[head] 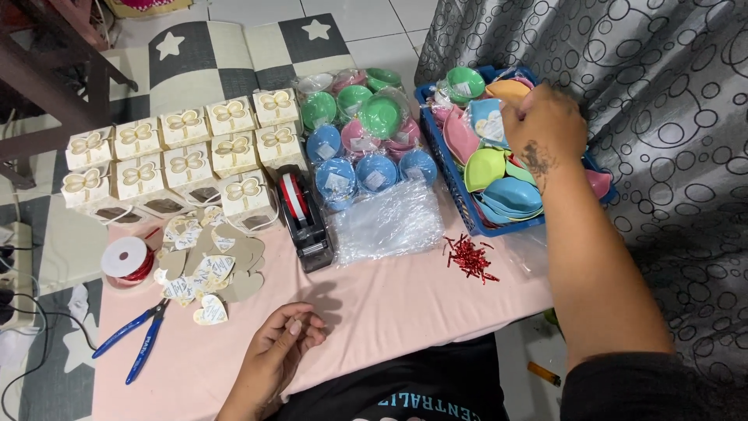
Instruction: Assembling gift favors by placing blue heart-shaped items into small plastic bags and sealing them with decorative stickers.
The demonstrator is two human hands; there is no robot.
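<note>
My right hand (544, 126) reaches into a blue basket (450, 168) filled with small plastic dishes in pink, green, blue and orange; its fingers are curled among the dishes, and I cannot see whether they grip one. My left hand (280, 343) rests on the pink table cover (389, 312) near the front edge, fingers loosely curled, holding nothing. A heap of wrapped round bowls (362, 136) in green, blue and pink lies left of the basket.
Several cream gift boxes (183, 156) with bow prints stand at the left. Heart-shaped paper tags (206, 265), a red ribbon spool (126, 260), blue pliers (132, 335), a black tape dispenser (304, 218), clear plastic bags (389, 222) and red twist ties (470, 257) lie around.
</note>
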